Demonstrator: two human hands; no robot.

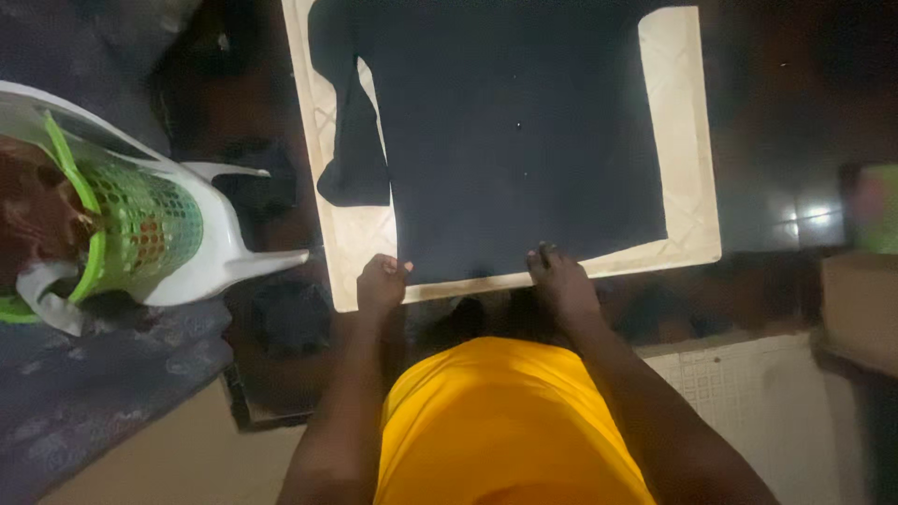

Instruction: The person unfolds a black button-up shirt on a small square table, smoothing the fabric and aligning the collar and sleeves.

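While the dark shirt [524, 140] lies spread flat on the pale bench [687, 168], no fold yet made, my left hand [382, 285] pinches its near hem closed and my right hand [561, 281] presses open-fingered beside it.

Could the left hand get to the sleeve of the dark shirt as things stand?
Probably yes. The left hand sits at the hem of the dark shirt, spread flat on the pale table. The sleeve lies further up on the same side, and nothing stands between them.
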